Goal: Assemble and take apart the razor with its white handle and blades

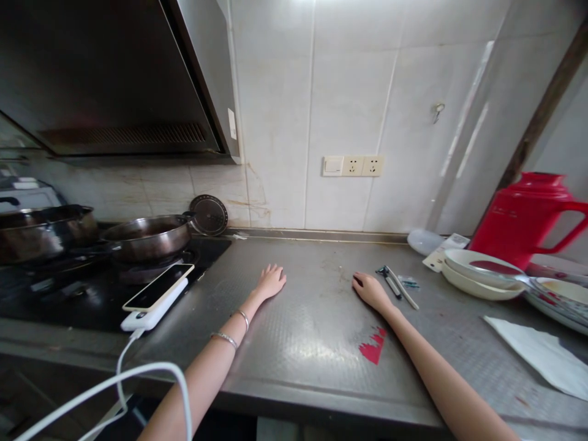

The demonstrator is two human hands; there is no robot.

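Observation:
Both my hands rest on the metal counter, well apart. My left hand lies flat with its fingers stretched out and nothing in it; two bracelets circle that forearm. My right hand rests with its fingers loosely curved, a dark gap showing between thumb and fingers, and I see no object held there. Just right of it lie a slim tool with a dark head and pale handle, a white curved strip and small teal bits. A torn red patch is nearer the front edge.
At left, pans stand on the black stove under a range hood. A phone sits on a white cabled power bank. At right are stacked bowls, a red thermos jug and a white sheet.

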